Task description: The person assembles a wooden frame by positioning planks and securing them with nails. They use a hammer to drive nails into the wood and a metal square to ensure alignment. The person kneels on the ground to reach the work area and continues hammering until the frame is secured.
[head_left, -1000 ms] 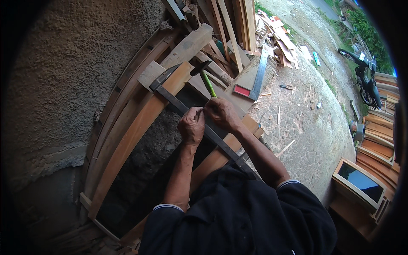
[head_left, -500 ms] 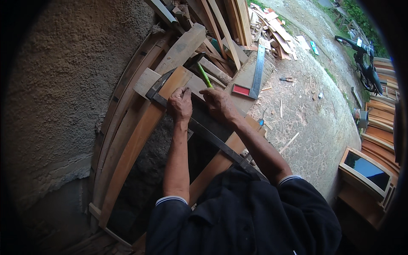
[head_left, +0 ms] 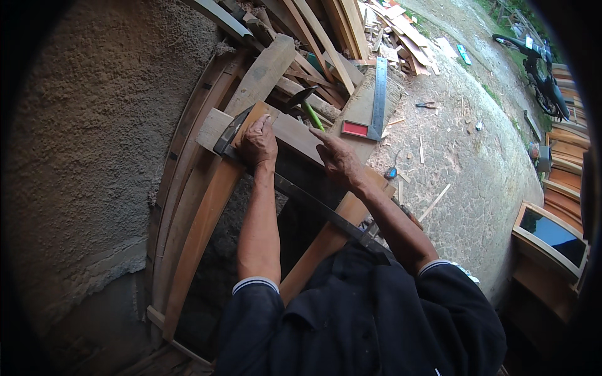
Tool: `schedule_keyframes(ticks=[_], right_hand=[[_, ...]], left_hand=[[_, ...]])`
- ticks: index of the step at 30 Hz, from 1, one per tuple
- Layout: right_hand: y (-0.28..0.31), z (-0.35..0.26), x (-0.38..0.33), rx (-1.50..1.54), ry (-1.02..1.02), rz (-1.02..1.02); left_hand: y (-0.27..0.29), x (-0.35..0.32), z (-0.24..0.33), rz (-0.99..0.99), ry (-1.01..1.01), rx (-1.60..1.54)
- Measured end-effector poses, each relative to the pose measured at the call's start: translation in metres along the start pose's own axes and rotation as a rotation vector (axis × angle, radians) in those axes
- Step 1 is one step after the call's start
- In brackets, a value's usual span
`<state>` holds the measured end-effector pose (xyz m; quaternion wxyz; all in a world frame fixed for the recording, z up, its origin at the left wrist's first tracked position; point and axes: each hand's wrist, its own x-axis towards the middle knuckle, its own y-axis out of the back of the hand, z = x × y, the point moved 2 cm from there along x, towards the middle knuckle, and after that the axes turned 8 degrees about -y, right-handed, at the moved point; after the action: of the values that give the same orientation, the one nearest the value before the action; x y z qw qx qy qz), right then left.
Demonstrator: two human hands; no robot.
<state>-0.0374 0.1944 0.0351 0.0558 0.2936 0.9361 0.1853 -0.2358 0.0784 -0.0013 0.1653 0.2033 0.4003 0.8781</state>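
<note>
A wooden frame [head_left: 207,213] leans against a rough plastered wall. A dark metal bar clamp [head_left: 313,203] runs diagonally across it, from its jaw at the upper left corner down toward my body. My left hand [head_left: 257,144] is curled over the top end of the frame's reddish board, right beside the clamp jaw. My right hand [head_left: 338,160] lies on the pale crosspiece [head_left: 295,135] with its fingers stretched out toward the left hand and holds nothing. A hammer with a green handle [head_left: 308,109] lies just beyond both hands.
A steel try square with a red stock [head_left: 376,103] lies on a plank past the hammer. Stacked boards and offcuts [head_left: 376,31] fill the top. Chips and pliers [head_left: 426,105] litter the concrete ground. A motorbike [head_left: 539,69] and a glazed frame [head_left: 552,235] stand at right.
Both hands have moved up the frame. The left hand went from the clamp bar to the top corner. The right hand opened out flat on the crosspiece.
</note>
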Motion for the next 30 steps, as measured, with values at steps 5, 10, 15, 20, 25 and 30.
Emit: schedule_keyframes(ticks=[5, 10, 15, 20, 25, 30], right_hand=[[0.001, -0.003, 0.005, -0.201, -0.007, -0.113], [-0.005, -0.009, 0.011, -0.334, -0.007, -0.183], [-0.008, -0.018, 0.018, -0.448, -0.067, -0.23], [-0.007, -0.03, 0.02, -0.498, -0.047, -0.253], [-0.009, -0.035, 0.024, -0.52, -0.051, -0.28], [-0.007, -0.037, 0.025, -0.521, -0.035, -0.278]], left_hand=[[-0.002, -0.001, 0.001, -0.003, 0.043, -0.048], [-0.004, -0.002, 0.0, -0.031, 0.034, 0.014], [-0.005, -0.002, -0.002, -0.057, 0.032, 0.048], [0.0, -0.002, 0.004, -0.095, 0.044, 0.06], [0.003, -0.001, 0.006, -0.17, 0.033, 0.146], [-0.002, -0.001, 0.002, -0.073, 0.002, 0.106]])
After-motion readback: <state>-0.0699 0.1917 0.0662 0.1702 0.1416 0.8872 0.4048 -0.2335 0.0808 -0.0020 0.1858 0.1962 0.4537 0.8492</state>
